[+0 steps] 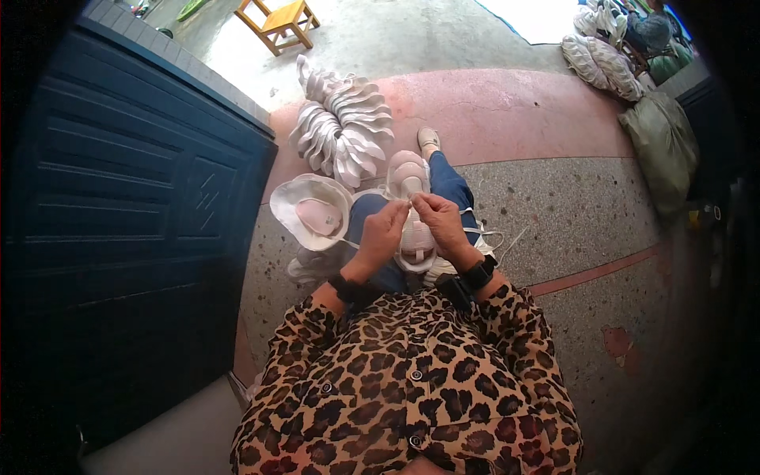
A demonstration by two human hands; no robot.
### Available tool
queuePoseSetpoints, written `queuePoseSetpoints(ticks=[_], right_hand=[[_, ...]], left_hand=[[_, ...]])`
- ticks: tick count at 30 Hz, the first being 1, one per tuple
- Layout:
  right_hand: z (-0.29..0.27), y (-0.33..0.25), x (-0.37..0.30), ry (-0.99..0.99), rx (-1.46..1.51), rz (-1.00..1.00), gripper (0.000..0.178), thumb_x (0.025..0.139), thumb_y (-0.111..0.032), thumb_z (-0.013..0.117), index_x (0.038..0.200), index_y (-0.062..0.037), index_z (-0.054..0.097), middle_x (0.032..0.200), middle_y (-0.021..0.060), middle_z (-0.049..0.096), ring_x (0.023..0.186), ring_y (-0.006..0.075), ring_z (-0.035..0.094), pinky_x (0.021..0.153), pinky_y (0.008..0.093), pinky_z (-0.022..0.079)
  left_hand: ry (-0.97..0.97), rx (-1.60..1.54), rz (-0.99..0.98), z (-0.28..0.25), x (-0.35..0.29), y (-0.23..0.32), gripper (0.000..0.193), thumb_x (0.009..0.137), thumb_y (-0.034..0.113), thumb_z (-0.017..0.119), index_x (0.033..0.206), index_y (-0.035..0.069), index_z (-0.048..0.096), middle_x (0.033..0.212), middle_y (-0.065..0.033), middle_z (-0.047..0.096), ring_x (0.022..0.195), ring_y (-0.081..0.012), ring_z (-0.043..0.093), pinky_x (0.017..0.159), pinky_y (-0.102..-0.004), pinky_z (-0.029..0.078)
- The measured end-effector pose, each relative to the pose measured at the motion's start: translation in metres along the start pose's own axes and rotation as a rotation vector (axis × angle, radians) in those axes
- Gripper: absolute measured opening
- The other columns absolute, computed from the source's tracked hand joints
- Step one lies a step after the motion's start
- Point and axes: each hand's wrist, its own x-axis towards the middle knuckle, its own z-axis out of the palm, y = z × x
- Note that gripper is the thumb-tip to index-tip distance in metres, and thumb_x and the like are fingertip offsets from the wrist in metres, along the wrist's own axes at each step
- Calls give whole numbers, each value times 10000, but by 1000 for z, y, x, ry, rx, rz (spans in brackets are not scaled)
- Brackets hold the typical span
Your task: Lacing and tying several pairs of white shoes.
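My left hand [385,229] and my right hand [443,224] meet fingertip to fingertip over my lap, both closed in a pinch. Whatever is between the fingertips is too small to make out. Under them a pale pink and white shoe-shaped piece [408,172] lies lengthwise between my knees, its middle partly covered by my fingers. Left of my left hand rests a white, bowl-like fabric piece [286,207] with a pale pink oval patch [319,215] inside. White laces or cords [492,235] trail beside my right wrist.
A curled stack of white, sole-shaped pieces [348,119] lies on the floor ahead. A dark blue panelled door [127,190] stands at left. Farther off are a wooden chair [279,20], whitish bundles [599,67] and a grey-green sack [661,150] at right.
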Motion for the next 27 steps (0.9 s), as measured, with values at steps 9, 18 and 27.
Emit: queuePoseSetpoints(ticks=[9, 18, 27], right_hand=[[-6, -6, -4, -95, -149, -77, 293, 987, -228, 651, 1142, 15, 704, 968, -11, 654, 878, 65, 549, 779, 215, 454], [-32, -20, -21, -33, -248, -169, 241, 998, -219, 615, 1022, 3, 704, 945, 31, 684, 884, 93, 597, 777, 243, 482], [-74, -124, -62, -166, -34, -362, 239, 1035, -209, 550, 1114, -1, 636, 793, 73, 669, 708, 156, 651, 746, 335, 557]], left_hand=[[-51, 49, -30, 7, -2, -2, 251, 1008, 226, 565, 1121, 17, 644, 885, -251, 663, 841, -407, 679, 670, -392, 507], [-67, 327, 442, -12, 41, -41, 161, 928, 123, 583, 1004, 55, 707, 863, -197, 684, 816, -373, 665, 750, -444, 504], [-517, 735, 185, 0, 107, -96, 198, 792, 212, 732, 891, 40, 732, 953, -211, 691, 892, -385, 660, 819, -442, 521]])
